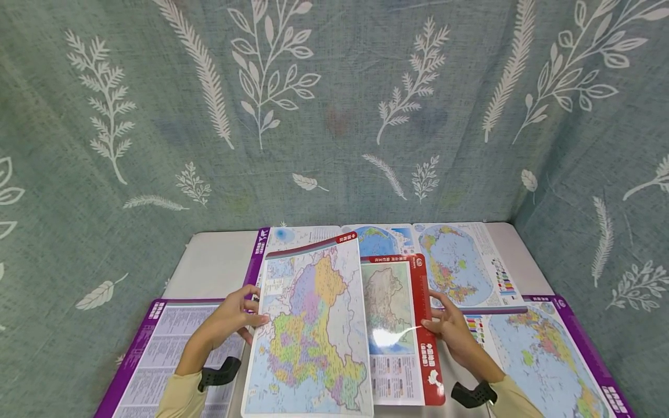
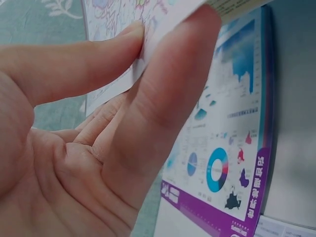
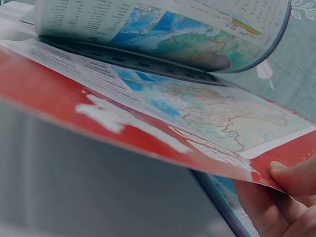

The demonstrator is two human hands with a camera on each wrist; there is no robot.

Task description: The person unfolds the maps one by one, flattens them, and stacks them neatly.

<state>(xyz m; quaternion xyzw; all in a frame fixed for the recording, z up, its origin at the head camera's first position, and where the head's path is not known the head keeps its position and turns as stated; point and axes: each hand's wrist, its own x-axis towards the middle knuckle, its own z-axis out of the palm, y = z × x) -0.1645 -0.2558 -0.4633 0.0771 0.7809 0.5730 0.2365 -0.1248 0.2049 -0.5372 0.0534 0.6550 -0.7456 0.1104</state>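
The left hand [image 1: 237, 316] pinches the left edge of a colourful map sheet [image 1: 313, 331] between thumb and fingers; the left wrist view shows the thumb [image 2: 89, 59] on one face of the sheet and a finger on the other. This sheet lies at the near centre of the tabletop [image 1: 219, 261], raised at its left edge and overlapping the sheet to its right.

The right hand [image 1: 452, 331] grips the right border of a red-bordered map sheet [image 1: 413, 325]. The right wrist view shows the thumb [image 3: 294, 175] pressed on top of the red border, with the fingers beneath; that edge is lifted off the surface.

Other sheets lie flat around these two:
- A purple-bordered text sheet [image 1: 167, 342] lies at the near left, partly under the left forearm.
- A purple-bordered world map [image 1: 554, 354] lies at the near right.
- A sheet with a round globe map [image 1: 460, 261] lies at the far right, behind the red-bordered sheet.
- A purple-bordered chart sheet [image 1: 284, 238] lies at the far centre, partly covered by the colourful map sheet.

A green curtain with white leaf print [image 1: 334, 104] encloses the tabletop on the far, left and right sides. No containers are in view.
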